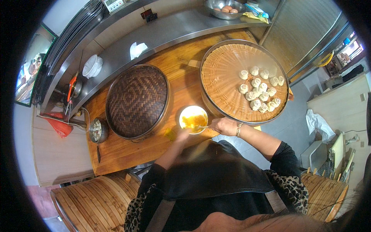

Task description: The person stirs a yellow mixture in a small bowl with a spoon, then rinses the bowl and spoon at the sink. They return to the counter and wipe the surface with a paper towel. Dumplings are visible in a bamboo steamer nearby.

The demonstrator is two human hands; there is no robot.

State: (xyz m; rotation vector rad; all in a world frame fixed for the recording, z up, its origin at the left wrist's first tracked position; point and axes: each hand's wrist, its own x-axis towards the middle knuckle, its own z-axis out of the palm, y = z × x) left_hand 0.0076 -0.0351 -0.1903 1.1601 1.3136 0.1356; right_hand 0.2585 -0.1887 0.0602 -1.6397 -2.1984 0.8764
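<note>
A white bowl (197,108) with an orange-yellow mixture stands on the wooden table, close to my body. My right hand (222,126) grips the handle of a metal spoon (203,126) whose far end dips into the bowl. At the bowl's near left rim is my left hand (183,137), blurred; its fingers' hold cannot be made out. A small yellow item (170,134) lies just left of it. Several open-topped dumplings (256,82) sit on the right part of a round woven wicker tray (220,75), beyond my right hand.
A dark woven bamboo steamer lid (137,100) covers a steamer left of the bowl. Farther left stands a small pan (94,134) of pale pieces. A steel shelf (174,29) spans the back, bearing a metal bowl (227,14) of eggs. Bamboo steamers (95,200) flank me.
</note>
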